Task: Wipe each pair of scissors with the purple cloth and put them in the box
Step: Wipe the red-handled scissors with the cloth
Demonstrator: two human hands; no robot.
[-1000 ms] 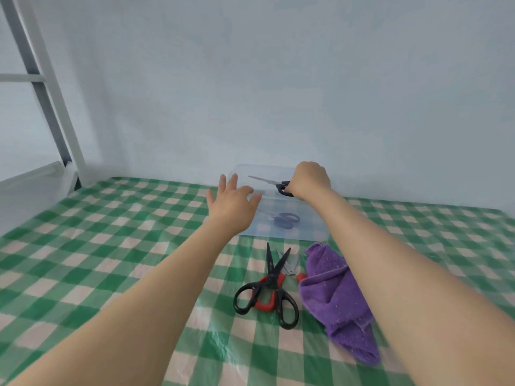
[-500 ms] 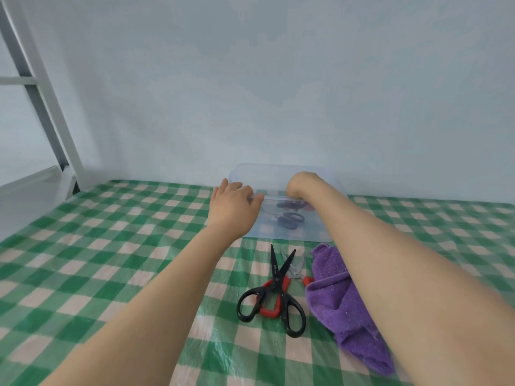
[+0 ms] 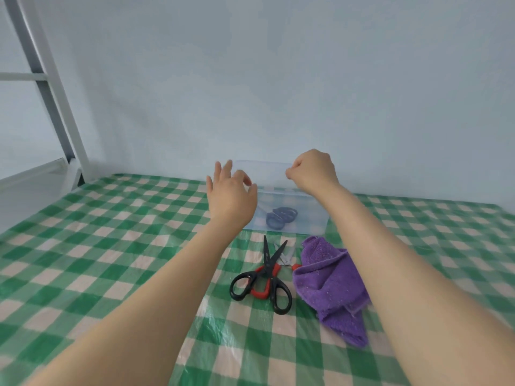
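Note:
A clear plastic box [image 3: 313,218] stands by the wall on the green checked tablecloth [image 3: 111,246], and blue-handled scissors [image 3: 281,215] show through its front wall. My left hand [image 3: 231,195] hovers at the box's left end with fingers spread, holding nothing. Above the box's right part, my right hand [image 3: 313,171] is raised with fingers curled and nothing in it. In front of the box lie black-and-red scissors [image 3: 262,277], slightly open. A smaller pair with silver blades [image 3: 285,254] is partly hidden under the crumpled purple cloth [image 3: 331,285].
A pale blue wall rises right behind the box. A white metal frame [image 3: 55,101] slants up at the far left, with a white ledge [image 3: 30,176] at its foot. The tablecloth runs wide to both sides of the box.
My right hand carried black-handled scissors over the box, dipped into it, and has come up without them. My left hand has lifted off the box's left end.

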